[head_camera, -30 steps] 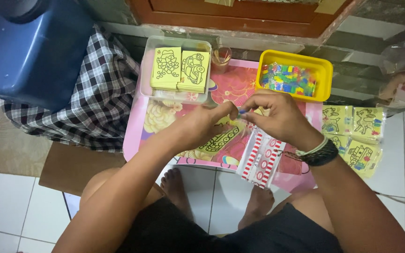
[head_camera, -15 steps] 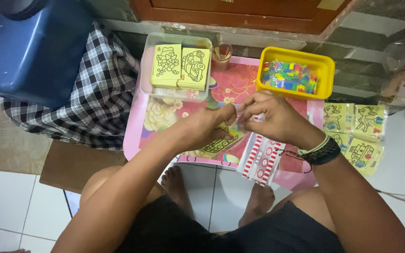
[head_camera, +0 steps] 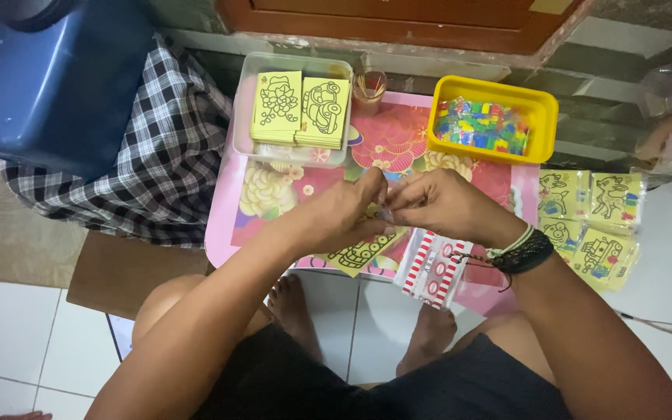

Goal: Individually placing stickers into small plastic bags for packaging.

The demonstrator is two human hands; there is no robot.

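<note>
My left hand (head_camera: 345, 214) and my right hand (head_camera: 441, 204) meet over the middle of a small pink flowered table (head_camera: 231, 214). Their fingertips pinch one small clear item between them; it is too small to make out. Under my hands lies a yellow card with a black line drawing (head_camera: 359, 253). A red-and-white striped packet (head_camera: 433, 271) lies at the table's near edge below my right wrist, which wears dark and pale bracelets.
A clear tray (head_camera: 293, 66) holds two stacks of yellow drawing cards. A yellow tub (head_camera: 540, 117) holds several small coloured packets. A small cup of sticks (head_camera: 369, 85) stands between them. Wrapped picture cards (head_camera: 591, 225) lie on the floor at right. A blue container (head_camera: 48, 78) on checked cloth is at left.
Both hands stay joined over the table's middle, with only small finger movement. The view has shifted slightly.
</note>
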